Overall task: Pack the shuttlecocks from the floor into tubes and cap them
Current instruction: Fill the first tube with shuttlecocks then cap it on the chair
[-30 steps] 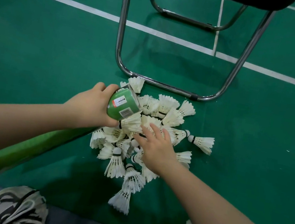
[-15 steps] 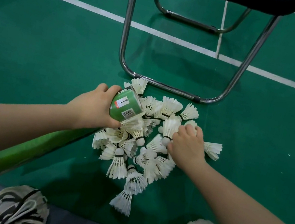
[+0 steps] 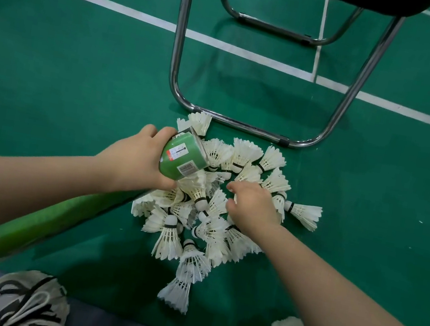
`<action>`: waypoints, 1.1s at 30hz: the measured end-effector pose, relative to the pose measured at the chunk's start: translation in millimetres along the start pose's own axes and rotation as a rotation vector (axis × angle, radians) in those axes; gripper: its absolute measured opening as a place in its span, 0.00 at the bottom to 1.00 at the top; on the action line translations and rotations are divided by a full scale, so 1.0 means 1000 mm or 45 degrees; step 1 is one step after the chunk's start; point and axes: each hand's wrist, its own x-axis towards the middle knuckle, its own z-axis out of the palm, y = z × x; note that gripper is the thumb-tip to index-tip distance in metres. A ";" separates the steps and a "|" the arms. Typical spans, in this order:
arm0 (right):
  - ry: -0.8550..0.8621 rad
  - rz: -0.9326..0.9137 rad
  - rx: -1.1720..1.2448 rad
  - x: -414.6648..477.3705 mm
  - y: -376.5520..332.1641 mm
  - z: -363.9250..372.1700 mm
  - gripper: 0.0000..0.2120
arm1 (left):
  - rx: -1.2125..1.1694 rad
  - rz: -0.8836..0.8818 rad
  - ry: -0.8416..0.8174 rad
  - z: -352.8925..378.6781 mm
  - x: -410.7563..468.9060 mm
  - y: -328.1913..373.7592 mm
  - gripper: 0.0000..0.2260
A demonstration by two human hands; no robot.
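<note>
Step in hand: filling tube, mid-pile.
Left hand: grip wrapped round short green cardboard tube with barcode label, held tilted, mouth down toward heap; white feather shuttlecock at mouth, cork end out.
Right hand: fingers curled down into heap of white feather shuttlecocks on green court floor; cannot tell if one held.
Second long green tube lies on floor under left forearm.
Heap just before chrome chair frame.
Next, by judgement: lift single shuttlecock, align with tube mouth, nest in stack. Capping far off.
</note>
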 end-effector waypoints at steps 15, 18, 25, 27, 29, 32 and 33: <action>0.151 0.385 0.515 0.024 0.002 0.026 0.10 | -0.003 0.022 -0.001 0.002 0.012 0.001 0.40; 0.389 0.313 0.819 0.023 0.009 0.012 0.07 | 0.024 0.026 0.006 0.002 0.011 0.000 0.39; 0.747 0.186 1.290 0.014 -0.006 -0.044 0.14 | 0.041 0.020 -0.006 0.007 0.004 0.003 0.38; 0.678 0.091 1.368 0.012 -0.017 -0.059 0.14 | 0.047 0.023 -0.015 0.009 0.003 0.007 0.39; 0.624 0.001 1.348 0.009 -0.027 -0.068 0.13 | 0.041 0.028 -0.014 0.010 0.003 0.011 0.39; 0.463 -0.047 1.299 0.007 -0.035 -0.072 0.11 | 0.022 0.031 -0.011 0.010 0.004 0.017 0.39; 0.393 -0.048 1.277 0.007 -0.037 -0.071 0.11 | 0.022 0.031 -0.010 0.010 0.004 0.019 0.38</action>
